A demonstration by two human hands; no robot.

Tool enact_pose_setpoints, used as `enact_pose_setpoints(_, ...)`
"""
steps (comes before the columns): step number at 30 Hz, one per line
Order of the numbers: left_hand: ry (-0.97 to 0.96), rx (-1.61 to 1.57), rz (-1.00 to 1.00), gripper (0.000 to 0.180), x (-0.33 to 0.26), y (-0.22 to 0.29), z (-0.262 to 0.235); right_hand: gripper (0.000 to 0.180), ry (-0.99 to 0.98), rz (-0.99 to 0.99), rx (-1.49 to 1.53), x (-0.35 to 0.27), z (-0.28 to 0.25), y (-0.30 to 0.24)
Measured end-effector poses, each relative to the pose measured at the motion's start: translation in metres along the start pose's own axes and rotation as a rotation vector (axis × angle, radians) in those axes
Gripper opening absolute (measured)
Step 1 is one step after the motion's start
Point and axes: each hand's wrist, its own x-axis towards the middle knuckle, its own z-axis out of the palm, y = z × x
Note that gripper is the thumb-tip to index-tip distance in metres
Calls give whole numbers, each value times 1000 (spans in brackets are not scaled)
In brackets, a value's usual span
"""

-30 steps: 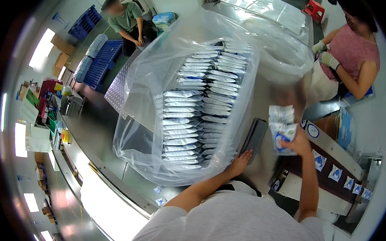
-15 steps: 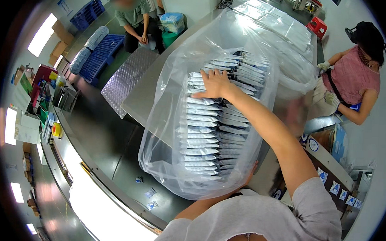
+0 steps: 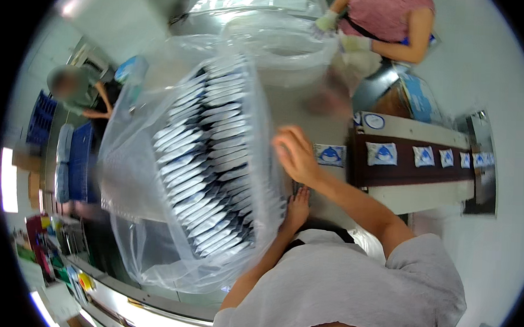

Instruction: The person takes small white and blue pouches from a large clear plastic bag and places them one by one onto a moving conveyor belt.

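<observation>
The left hand lies flat against the clear bag of stacked packets; the right hand, open, hovers just beside them — better keep that bag braced

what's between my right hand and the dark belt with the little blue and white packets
In the head view, one blue and white packet lies between the right hand and the dark belt; nothing else.

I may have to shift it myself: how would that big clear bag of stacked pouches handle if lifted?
The clear bag looks thin and crinkled, so probably floppy and slippery. Its stacked pouches are many, so likely heavy, and may slide.
</observation>
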Motion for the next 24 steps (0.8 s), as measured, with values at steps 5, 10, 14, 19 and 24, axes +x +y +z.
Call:
enact_pose_setpoints(5,-183,46,119,64,2,-2,-26,19,-351,585,-321,-224,-66,64)
enact_pose_setpoints(10,-225,-34,106,72,1,-10,-26,32,-677,808,-526,-360,-66,68)
enact_pose_setpoints(14,-288,-34,74,73,2,-13,-33,36,-652,815,-619,-357,-50,70)
enact_pose_setpoints(19,-324,-76,107,76,12,-8,-35,36,-626,795,-614,-365,-57,74)
enact_pose_setpoints(24,-394,-12,128,75,10,-3,-54,35,-635,741,-662,-362,-60,69)
